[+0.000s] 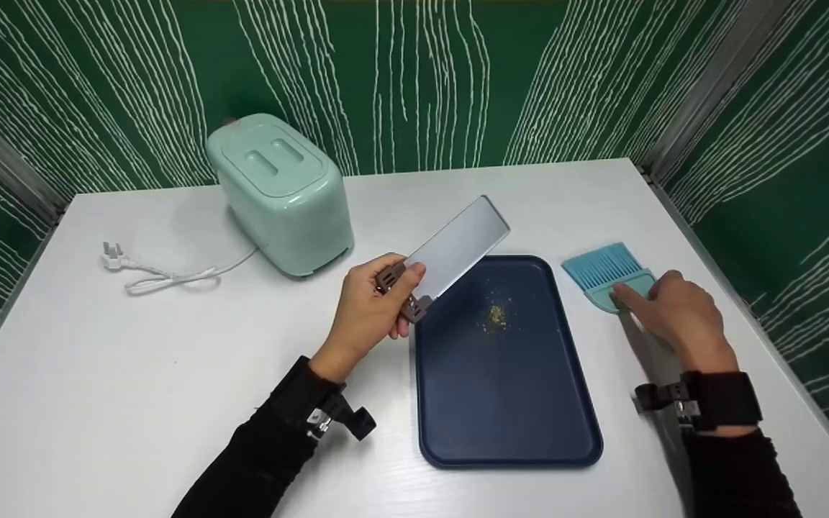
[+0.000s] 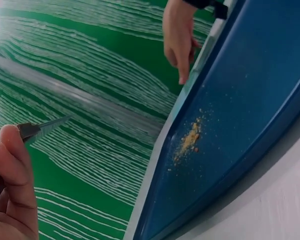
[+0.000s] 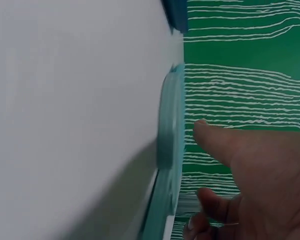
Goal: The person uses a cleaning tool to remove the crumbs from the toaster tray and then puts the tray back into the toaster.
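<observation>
My left hand point(image 1: 368, 306) grips a toaster crumb tray point(image 1: 461, 244), a flat silvery plate, by its brown slotted end. Its plate slants up and away over the far left corner of the dark blue tray point(image 1: 504, 403). Yellowish crumbs point(image 1: 496, 315) lie scattered on that tray's far half. Over the light green handle of a small brush point(image 1: 605, 270) with blue bristles, my right hand point(image 1: 681, 316) hovers with thumb and fingers parted. The right wrist view has a gap between this hand point(image 3: 255, 175) and the brush point(image 3: 167, 120), which lies flat on the table.
A mint green toaster point(image 1: 288, 198) stands at the back left of the white table point(image 1: 170, 403). Its white cord and plug point(image 1: 116, 257) lie to its left. Green walls point(image 1: 443, 86) with white streaks rise behind and beside the table.
</observation>
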Available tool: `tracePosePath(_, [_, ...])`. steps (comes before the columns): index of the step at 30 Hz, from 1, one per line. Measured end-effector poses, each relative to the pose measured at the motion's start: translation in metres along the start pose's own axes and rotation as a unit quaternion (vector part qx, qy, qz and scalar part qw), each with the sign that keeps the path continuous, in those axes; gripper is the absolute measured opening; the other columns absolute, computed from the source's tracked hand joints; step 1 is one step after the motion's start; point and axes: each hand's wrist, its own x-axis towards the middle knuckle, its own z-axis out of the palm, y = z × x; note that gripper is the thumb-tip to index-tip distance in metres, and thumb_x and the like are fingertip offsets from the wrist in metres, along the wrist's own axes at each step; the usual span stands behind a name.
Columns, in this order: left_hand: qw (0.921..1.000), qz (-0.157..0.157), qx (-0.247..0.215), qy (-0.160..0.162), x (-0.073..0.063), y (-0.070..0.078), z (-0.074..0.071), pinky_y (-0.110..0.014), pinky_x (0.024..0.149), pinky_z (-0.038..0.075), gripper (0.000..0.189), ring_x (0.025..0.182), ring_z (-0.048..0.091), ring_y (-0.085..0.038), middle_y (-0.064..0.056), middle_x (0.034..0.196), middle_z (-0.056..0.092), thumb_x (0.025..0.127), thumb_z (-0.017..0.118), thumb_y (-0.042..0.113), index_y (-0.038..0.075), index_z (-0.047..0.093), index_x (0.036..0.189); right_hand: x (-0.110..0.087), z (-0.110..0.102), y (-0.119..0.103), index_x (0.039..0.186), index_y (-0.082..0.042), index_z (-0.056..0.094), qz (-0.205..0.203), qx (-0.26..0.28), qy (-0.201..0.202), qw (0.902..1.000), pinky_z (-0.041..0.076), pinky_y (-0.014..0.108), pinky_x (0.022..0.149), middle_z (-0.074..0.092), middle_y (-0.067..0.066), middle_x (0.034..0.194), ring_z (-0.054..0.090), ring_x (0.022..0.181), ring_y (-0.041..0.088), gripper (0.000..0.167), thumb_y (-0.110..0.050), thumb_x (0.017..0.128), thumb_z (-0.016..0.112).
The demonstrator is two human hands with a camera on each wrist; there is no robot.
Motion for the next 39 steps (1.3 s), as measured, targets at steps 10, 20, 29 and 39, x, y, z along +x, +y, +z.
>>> tracePosePath(10, [0.9964,-0.040,-0.075,-0.007,0.000,0.002,0.006,-0.029,0.042,0.055,0.028,0.043,0.066,-0.016,-0.006,0.063,0.067,0.113,0.057,0.024,0.000,0.065,0.101,-0.011,-0.006,-0.046,0.122,0.002,0.055,-0.048,0.065,0.029,0.9963,0.042,0.036,0.069,0.059,0.016,0.096,0.057,0.084,0.030,0.076,-0.071,0.104,0.049])
tracePosePath(20, [0.9842,-0.082,-0.149,-0.049,-0.006,0.001,0.019,-0.037,0.066,0.068,0.037,0.067,0.080,-0.024,-0.018,0.089,0.077,0.116,0.046,0.032,-0.002,0.061,0.123,-0.038,0.004,-0.103,0.125,-0.001,0.069,-0.149,0.143,0.053,0.9770,0.044,0.030,0.069,0.066,0.011,0.094,0.056,0.081,0.019,0.056,-0.053,0.110,0.056])
tracePosePath(29, [0.9673,-0.098,-0.225,-0.066,-0.019,-0.001,0.043,-0.041,0.075,0.069,0.045,0.076,0.081,-0.028,-0.018,0.105,0.074,0.113,0.050,0.036,0.003,0.053,0.144,-0.059,0.034,-0.144,0.121,0.003,0.074,-0.195,0.299,-0.036,0.9335,0.054,0.023,0.078,0.071,0.010,0.093,0.067,0.087,0.015,0.036,-0.027,0.113,0.056])
tracePosePath(39, [0.9551,-0.098,-0.261,-0.099,-0.034,-0.004,0.060,-0.045,0.092,0.066,0.047,0.101,0.080,-0.041,-0.024,0.134,0.070,0.109,0.059,0.033,0.010,0.040,0.145,-0.074,0.057,-0.165,0.115,0.007,0.071,-0.202,0.400,-0.066,0.8916,0.052,0.023,0.074,0.068,0.003,0.089,0.063,0.081,0.012,0.025,-0.015,0.111,0.060])
